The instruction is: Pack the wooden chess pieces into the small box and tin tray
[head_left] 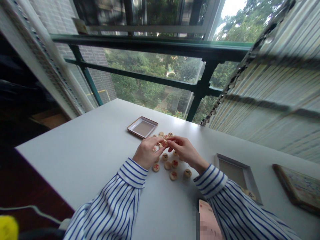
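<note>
Several round wooden pieces with red or black characters lie loosely on the white table [95,146], among them a red-marked piece [173,175] and a black-marked piece [187,173] nearest the front. Over the back of this group, my left hand [147,151] and my right hand [186,151] meet. Between their fingertips they hold one round piece [164,143] with a red character. The thumb and fingers of my left hand pinch its left side, and the fingers of my right hand touch its right side. Parts of other pieces are hidden under both hands.
An open shallow tray [143,127] sits behind my left hand. To the right are a grey box [253,180] with a few pieces at its near end, a dark-edged lid or case [300,186], and a pink phone-like object [207,216]. A green railing [150,43] stands beyond the table.
</note>
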Available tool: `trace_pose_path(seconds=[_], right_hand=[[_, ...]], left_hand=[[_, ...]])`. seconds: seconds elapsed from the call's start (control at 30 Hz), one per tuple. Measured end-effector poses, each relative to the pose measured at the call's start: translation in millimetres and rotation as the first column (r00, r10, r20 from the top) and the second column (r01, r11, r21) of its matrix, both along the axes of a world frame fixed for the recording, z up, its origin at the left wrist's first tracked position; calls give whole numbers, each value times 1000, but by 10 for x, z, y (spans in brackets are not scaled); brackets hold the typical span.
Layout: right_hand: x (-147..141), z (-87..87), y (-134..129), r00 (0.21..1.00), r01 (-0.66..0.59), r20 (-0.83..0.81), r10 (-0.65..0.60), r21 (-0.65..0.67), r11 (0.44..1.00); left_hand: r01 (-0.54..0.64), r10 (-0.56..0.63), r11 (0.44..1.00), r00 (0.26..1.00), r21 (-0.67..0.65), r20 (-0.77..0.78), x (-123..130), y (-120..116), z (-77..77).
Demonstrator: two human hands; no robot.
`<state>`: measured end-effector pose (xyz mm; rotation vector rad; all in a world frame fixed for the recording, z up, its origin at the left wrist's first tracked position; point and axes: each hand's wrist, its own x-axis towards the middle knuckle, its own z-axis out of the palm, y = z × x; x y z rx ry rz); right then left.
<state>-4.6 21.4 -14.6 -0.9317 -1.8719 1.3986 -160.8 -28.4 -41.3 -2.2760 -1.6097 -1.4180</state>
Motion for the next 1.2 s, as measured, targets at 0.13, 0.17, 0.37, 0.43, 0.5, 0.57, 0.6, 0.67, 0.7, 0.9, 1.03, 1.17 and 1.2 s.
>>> trace_pose_path(seconds=[0.13, 0.17, 0.37, 0.43, 0.5, 0.57, 0.6, 0.67, 0.7, 0.9, 1.03, 1.17, 1.2], right_hand=[[11, -38, 9, 1000, -7, -7, 8, 60, 998], [15, -58, 18, 1000, -20, -18, 21, 92, 996], [40, -169, 81, 999, -46, 34, 39, 236, 971], [60, -182, 91, 993, -23, 113, -12, 301, 953], [83, -180, 92, 971, -9, 224, -86, 390, 921], [101, -167, 83, 917, -30, 362, -170, 484, 874], [105, -158, 76, 876, -51, 432, -213, 524, 850], [103, -139, 62, 784, -106, 551, -286, 572, 813], [97, -130, 55, 739, -130, 596, -314, 584, 801], [78, -111, 28, 615, -234, 708, -346, 584, 778], [90, -114, 15, 604, -260, 711, -362, 604, 753], [96, -110, 5, 592, -262, 714, -374, 609, 748], [97, -108, 3, 590, -263, 718, -370, 604, 753]], left_hand=[[12, -12, 1000, 1000, -10, -16, 1, 2, -3], [15, -15, 1000, 1000, -12, -20, 2, 1, -1], [4, -5, 999, 999, -46, -39, 0, -4, -2], [-19, 16, 998, 999, -52, -42, -11, 1, -15], [-54, 51, 997, 997, -60, -52, -26, 8, -32], [-87, 81, 993, 994, -75, -74, -39, 15, -49], [-98, 91, 992, 992, -84, -88, -43, 18, -57], [-119, 107, 988, 987, -97, -119, -45, 24, -72], [-130, 116, 986, 984, -102, -135, -42, 27, -79], [-176, 136, 975, 954, -132, -268, 12, 49, -108], [-204, 155, 970, 937, -131, -313, 53, 63, -107], [-206, 150, 969, 929, -136, -337, 67, 66, -108], [-206, 150, 969, 928, -135, -341, 67, 65, -110]])
